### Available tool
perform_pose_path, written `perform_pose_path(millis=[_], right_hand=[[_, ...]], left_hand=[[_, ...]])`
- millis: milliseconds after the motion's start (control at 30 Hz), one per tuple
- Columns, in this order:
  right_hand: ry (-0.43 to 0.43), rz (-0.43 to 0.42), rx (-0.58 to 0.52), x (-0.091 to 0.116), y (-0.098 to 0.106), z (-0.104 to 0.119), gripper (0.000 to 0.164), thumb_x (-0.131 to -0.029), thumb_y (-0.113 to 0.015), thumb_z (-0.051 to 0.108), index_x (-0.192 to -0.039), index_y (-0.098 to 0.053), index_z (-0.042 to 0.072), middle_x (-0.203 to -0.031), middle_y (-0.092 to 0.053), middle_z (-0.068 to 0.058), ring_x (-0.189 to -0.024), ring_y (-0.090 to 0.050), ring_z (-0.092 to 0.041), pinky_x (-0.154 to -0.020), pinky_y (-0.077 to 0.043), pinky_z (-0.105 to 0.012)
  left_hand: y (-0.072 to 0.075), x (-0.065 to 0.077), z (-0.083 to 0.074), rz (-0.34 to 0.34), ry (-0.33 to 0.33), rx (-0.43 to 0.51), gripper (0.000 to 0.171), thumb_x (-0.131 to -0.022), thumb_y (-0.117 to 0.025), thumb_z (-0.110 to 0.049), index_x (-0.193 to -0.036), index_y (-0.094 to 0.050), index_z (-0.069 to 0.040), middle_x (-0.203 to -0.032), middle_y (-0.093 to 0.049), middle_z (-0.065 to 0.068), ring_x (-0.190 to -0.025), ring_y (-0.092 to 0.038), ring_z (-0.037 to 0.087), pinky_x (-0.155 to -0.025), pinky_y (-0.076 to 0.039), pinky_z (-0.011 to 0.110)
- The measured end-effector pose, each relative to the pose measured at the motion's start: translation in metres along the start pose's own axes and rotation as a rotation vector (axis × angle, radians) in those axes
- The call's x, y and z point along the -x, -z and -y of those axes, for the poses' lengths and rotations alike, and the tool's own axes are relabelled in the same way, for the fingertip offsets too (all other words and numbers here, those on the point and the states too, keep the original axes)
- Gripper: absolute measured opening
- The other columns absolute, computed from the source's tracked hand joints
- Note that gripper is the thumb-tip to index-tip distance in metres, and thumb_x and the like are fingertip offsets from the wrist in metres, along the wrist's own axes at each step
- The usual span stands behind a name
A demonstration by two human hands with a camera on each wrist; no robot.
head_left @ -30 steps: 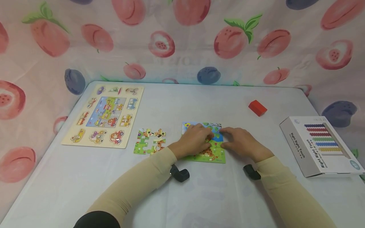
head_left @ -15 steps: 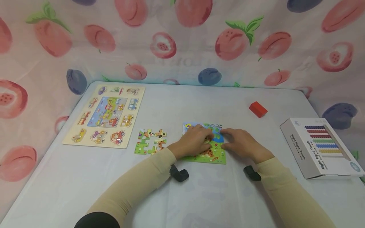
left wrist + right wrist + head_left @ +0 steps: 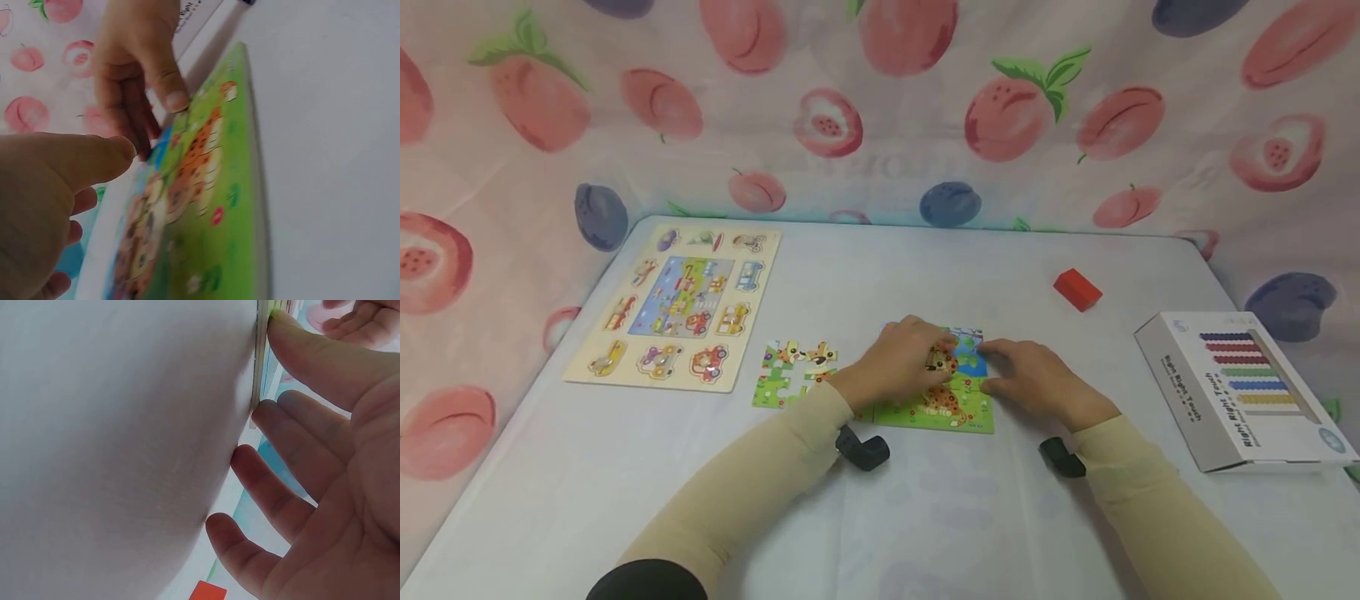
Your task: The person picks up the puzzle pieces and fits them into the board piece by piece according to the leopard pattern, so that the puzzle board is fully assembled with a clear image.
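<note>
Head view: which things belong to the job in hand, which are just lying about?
In the job:
animal jigsaw, left hand over it, right hand with fingers at its edge
loose jigsaw pieces beside it, untouched, probably part of it

Just lying about, it seems:
wooden vehicle board
red block
white box

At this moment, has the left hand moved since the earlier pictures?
Yes: in the head view, the left hand has shifted slightly left and forward, against the puzzle board.
</note>
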State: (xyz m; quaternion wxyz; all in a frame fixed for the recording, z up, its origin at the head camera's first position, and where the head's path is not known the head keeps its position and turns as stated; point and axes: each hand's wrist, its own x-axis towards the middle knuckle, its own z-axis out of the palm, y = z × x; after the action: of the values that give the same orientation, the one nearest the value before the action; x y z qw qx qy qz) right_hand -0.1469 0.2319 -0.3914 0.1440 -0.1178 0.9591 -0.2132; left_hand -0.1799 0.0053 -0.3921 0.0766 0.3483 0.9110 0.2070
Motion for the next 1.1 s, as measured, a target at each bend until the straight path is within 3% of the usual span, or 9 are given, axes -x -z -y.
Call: perform_pose_path(millis=[333,567,900,1100], right_hand=[[-0.014,0.006,0.012,-0.001,0.0,0.001,0.059,-0.089,-0.074,0.019,-0.142,-0.054,0.003,-0.142,-0.052,-0.023,-0.131,-0.044,-0.044,-0.108,-0.033,-0.06],[-0.033,0.024,0.013,0.0,0.0,0.001,0.059,-0.09,-0.074,0.02,-0.143,-0.053,0.003,-0.143,-0.051,-0.023,-0.132,-0.043,-0.045,-0.108,-0.032,-0.061],[-0.031,0.018,0.015,0.002,0.0,0.002,0.06,-0.09,-0.074,0.02,-0.143,-0.053,0.003,-0.143,-0.051,-0.023,-0.132,-0.043,-0.045,-0.108,-0.033,-0.061],[-0.029,0.022,0.011,0.001,0.001,0.002,0.06,-0.09,-0.074,0.019,-0.143,-0.052,0.003,-0.143,-0.05,-0.023,-0.132,-0.043,-0.045,-0.107,-0.033,-0.061]], left_hand=[[0.027,0.019,0.014,-0.008,0.013,-0.002,0.053,-0.093,-0.072,-0.033,-0.14,-0.058,-0.013,-0.138,-0.059,0.003,-0.133,-0.044,0.026,-0.106,-0.035,0.05],[0.042,0.035,0.026,-0.028,0.067,-0.007,0.054,-0.091,-0.075,-0.03,-0.138,-0.06,-0.011,-0.137,-0.06,0.005,-0.132,-0.044,0.028,-0.107,-0.033,0.052],[0.06,0.056,0.058,-0.11,0.138,0.013,0.052,-0.089,-0.078,-0.028,-0.135,-0.063,-0.008,-0.133,-0.063,0.01,-0.128,-0.047,0.03,-0.106,-0.033,0.052],[0.063,0.068,0.075,-0.109,0.174,0.015,0.049,-0.088,-0.079,-0.027,-0.131,-0.066,-0.008,-0.128,-0.065,0.009,-0.126,-0.049,0.03,-0.106,-0.032,0.053]])
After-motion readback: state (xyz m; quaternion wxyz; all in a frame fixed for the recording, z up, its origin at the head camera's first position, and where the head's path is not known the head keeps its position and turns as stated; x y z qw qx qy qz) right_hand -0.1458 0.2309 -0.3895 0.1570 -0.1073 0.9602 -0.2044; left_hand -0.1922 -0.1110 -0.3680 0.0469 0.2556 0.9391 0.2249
